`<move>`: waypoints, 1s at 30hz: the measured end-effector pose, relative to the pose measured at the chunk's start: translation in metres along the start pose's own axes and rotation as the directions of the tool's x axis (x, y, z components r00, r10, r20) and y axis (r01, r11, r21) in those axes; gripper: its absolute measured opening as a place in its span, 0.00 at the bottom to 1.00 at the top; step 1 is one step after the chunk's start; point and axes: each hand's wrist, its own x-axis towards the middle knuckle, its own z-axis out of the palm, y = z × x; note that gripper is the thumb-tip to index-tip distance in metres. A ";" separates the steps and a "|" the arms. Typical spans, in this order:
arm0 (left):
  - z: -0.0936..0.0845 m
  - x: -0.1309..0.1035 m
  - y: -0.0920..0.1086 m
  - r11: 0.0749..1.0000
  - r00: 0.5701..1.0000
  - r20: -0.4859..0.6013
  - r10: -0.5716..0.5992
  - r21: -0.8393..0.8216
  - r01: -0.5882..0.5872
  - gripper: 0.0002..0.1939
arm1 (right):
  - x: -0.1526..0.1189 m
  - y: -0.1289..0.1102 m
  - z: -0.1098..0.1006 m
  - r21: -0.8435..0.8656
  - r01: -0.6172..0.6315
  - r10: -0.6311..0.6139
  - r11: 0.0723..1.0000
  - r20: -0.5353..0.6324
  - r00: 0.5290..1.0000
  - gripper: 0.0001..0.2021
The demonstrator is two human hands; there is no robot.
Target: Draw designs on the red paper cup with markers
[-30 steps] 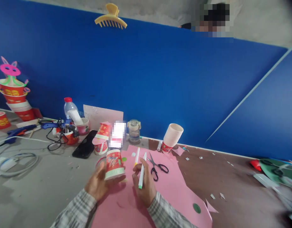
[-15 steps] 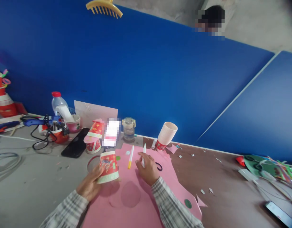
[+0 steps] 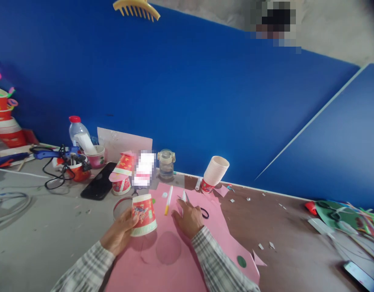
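Note:
My left hand is closed around a red paper cup with a pale rim. The cup is upside down, wide end low, raised over the pink paper sheet. Low over the sheet, my right hand has its fingers apart. Under its fingertips lie a white marker and the thin blades of scissors; their dark handle loop shows at the hand's right. Left of this hand lies a white marker with a yellow end. A round outline marks the sheet.
A stack of paper cups, a lidded glass jar and a lit phone stand along the blue partition. To the left are a black phone and a cup of tools. Paper scraps dot the brown tabletop.
My right fingers have come down and spread; the marker that stood between them now sits lower, among the scissor blades. The left hand has moved the cup slightly right.

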 end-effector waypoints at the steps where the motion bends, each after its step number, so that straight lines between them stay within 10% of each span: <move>1: 0.000 0.000 0.000 1.000 1.000 0.006 0.000 -0.003 0.000 0.27 | 0.000 0.000 0.000 -0.007 0.000 0.000 1.000 0.004 1.000 0.18; 24: -0.003 0.001 -0.002 0.984 0.998 0.001 0.069 0.164 -0.068 0.34 | -0.007 -0.019 0.007 0.037 0.411 -0.407 0.911 -0.076 0.910 0.14; 30: -0.006 0.002 -0.002 0.986 1.000 -0.013 0.012 0.165 -0.010 0.35 | -0.003 -0.012 0.016 0.031 0.354 -0.351 0.935 -0.088 0.932 0.06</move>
